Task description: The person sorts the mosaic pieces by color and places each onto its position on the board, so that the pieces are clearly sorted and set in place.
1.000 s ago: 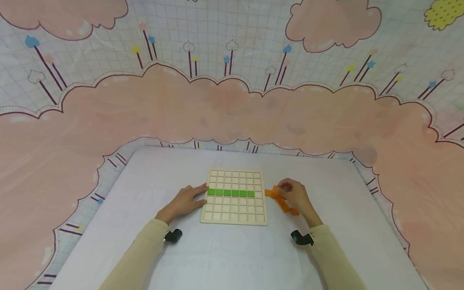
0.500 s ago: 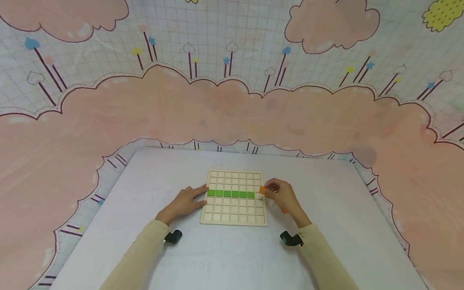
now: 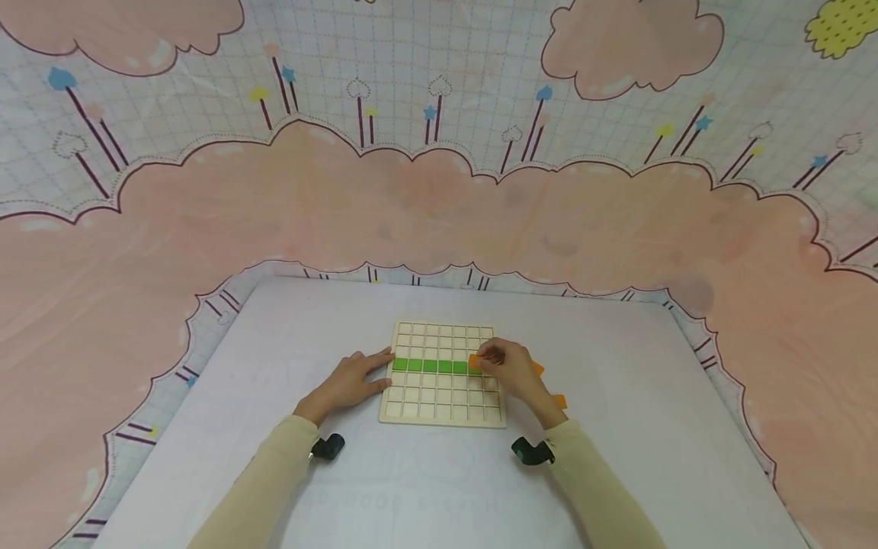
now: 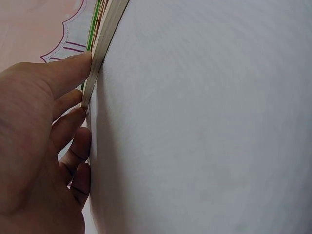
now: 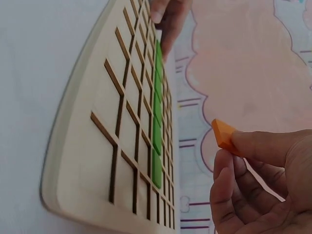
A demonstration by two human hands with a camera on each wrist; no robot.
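Observation:
A pale wooden grid board (image 3: 442,418) lies on the white table, with a row of green square tiles (image 3: 430,367) across its middle. Against the board's left edge rests my left hand (image 3: 348,380), thumb and fingers extended; the left wrist view shows the fingertips touching the board's side (image 4: 100,53). My right hand (image 3: 514,371) pinches an orange square tile (image 5: 223,135) between thumb and fingers. It holds that tile above the right part of the board, near the end of the green row, and partly hides the cells beneath.
More orange tiles lie on the table right of the board, partly hidden by my right hand and forearm; one orange tile (image 3: 560,401) shows beside the wrist. A patterned cloth (image 3: 439,206) with clouds hangs behind and around the white table (image 3: 411,488).
My right hand has taken an orange tile from the loose pile and moved left with it, from beside the board to over its right part. The left hand has stayed in place.

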